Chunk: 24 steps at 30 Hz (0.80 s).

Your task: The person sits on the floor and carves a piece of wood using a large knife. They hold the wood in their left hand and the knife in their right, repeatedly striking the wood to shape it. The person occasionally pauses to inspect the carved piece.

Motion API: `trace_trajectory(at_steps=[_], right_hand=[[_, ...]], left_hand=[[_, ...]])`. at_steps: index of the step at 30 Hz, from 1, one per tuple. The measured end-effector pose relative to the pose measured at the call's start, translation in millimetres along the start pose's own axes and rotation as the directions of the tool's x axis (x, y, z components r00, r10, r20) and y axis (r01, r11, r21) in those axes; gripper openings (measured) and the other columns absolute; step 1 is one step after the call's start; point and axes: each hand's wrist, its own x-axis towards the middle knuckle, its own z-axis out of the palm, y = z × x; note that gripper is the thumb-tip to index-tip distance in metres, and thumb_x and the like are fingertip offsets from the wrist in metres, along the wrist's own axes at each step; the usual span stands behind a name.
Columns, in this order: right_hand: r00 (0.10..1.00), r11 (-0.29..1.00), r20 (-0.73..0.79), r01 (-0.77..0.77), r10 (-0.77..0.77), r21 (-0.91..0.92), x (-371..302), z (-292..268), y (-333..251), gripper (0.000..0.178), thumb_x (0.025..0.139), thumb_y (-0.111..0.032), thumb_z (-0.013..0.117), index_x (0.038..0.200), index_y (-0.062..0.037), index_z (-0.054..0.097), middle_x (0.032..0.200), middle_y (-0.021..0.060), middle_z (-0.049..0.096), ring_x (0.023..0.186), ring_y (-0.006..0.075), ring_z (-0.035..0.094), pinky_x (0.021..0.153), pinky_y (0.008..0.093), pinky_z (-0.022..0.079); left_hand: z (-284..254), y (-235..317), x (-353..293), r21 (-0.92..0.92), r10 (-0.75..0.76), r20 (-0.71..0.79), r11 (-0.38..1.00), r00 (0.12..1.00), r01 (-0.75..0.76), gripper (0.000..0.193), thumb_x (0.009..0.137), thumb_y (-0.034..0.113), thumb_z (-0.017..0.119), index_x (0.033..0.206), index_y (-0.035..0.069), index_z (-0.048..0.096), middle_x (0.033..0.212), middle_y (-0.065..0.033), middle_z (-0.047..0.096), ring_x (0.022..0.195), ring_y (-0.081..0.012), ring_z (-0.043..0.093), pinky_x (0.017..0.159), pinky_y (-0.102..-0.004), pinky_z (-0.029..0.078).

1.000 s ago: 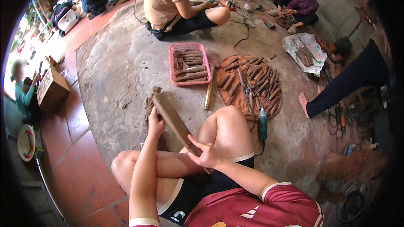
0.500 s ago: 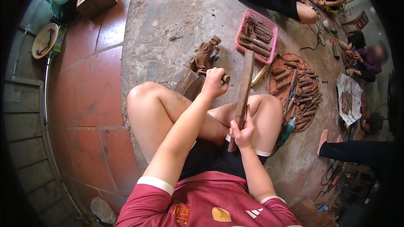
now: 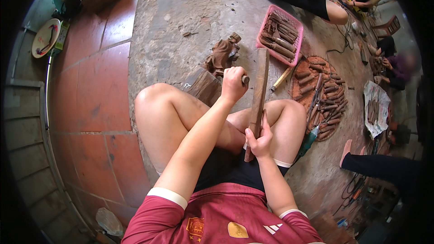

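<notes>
My left hand [image 3: 233, 84] is closed round a chisel [image 3: 245, 80]; only the butt of its round handle shows, and the blade is hidden. Just beyond that fist, a brown wood carving [image 3: 221, 55] with rough folds rests by a dark wooden block [image 3: 206, 86]. Over my lap, my right hand [image 3: 260, 139] grips the lower part of a long, flat-sided wooden bar [image 3: 259, 92]. The bar points away from me, its far end raised beside the chisel handle and apart from it.
Ahead right is a pink basket [image 3: 279, 34] of chisels. Beside my right knee, a round mat [image 3: 302, 74] holds many more, with a green power tool [image 3: 308, 144] and a pale-handled tool [image 3: 282, 79] near. Another person's bare foot [image 3: 346, 152] is at right; several people sit farther off.
The bar's far end has swung slightly left and away from me, toward the chisel handle. Both hands keep their grips. The whole view has shifted a little.
</notes>
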Motion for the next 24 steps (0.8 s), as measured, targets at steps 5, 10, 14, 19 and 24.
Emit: trace_trajectory(at_steps=[5, 10, 14, 19, 24], right_hand=[[0.985, 0.976, 0.076, 0.164, -0.154, -0.145, 2, -8, 19, 0.083, 0.086, -0.002, 0.061, 0.153, 0.002, 0.012, 0.076, 0.0022, 0.056, 0.055, 0.0087, 0.052, 0.051, 0.0234, 0.046], [0.987, 0.983, 0.076, 0.149, -0.141, -0.111, 1, -8, 19, 0.082, 0.086, -0.002, 0.061, 0.153, 0.0021, 0.013, 0.077, 0.0023, 0.056, 0.055, 0.0087, 0.052, 0.05, 0.0233, 0.046], [0.994, 0.992, 0.078, 0.084, -0.077, -0.095, -2, -7, 10, 0.081, 0.085, -0.002, 0.063, 0.151, 0.0062, 0.016, 0.1, 0.0089, 0.052, 0.08, 0.0137, 0.049, 0.069, 0.0263, 0.043], [0.997, 0.998, 0.056, -0.048, 0.05, -0.038, -10, 0, -13, 0.08, 0.082, -0.004, 0.066, 0.147, 0.0139, 0.022, 0.142, 0.0215, 0.045, 0.129, 0.0231, 0.047, 0.107, 0.032, 0.038], [0.998, 0.998, 0.048, -0.048, 0.05, -0.036, -10, 0, -17, 0.08, 0.082, -0.004, 0.067, 0.147, 0.0137, 0.022, 0.137, 0.0184, 0.048, 0.122, 0.0196, 0.051, 0.102, 0.0297, 0.042]], left_hand=[[1, 2, 0, 0.025, -0.012, 0.0, 1.0, 1.0, 0.012, 0.021, 0.065, 0.001, 0.067, 0.078, 0.007, 0.051, 0.074, -0.0102, 0.056, 0.076, -0.032, 0.057, 0.072, -0.0414, 0.042], [2, 1, -1, 0.027, -0.01, 0.02, 1.0, 1.0, 0.01, 0.022, 0.064, 0.002, 0.068, 0.078, 0.007, 0.051, 0.074, -0.0102, 0.055, 0.076, -0.0316, 0.057, 0.073, -0.0408, 0.042], [2, 3, 0, 0.024, -0.041, 0.0, 0.999, 0.999, 0.041, 0.021, 0.065, 0.004, 0.068, 0.078, 0.007, 0.051, 0.074, -0.01, 0.055, 0.077, -0.031, 0.057, 0.073, -0.0404, 0.042], [2, 7, 1, 0.033, -0.066, -0.046, 0.997, 0.997, 0.067, 0.021, 0.068, 0.009, 0.07, 0.078, 0.007, 0.052, 0.076, -0.0102, 0.055, 0.079, -0.0312, 0.057, 0.074, -0.0406, 0.041], [3, 11, 4, -0.022, -0.031, -0.082, 0.999, 0.996, 0.029, 0.021, 0.065, 0.007, 0.068, 0.08, 0.006, 0.052, 0.076, -0.0113, 0.055, 0.081, -0.0314, 0.057, 0.076, -0.0401, 0.041]])
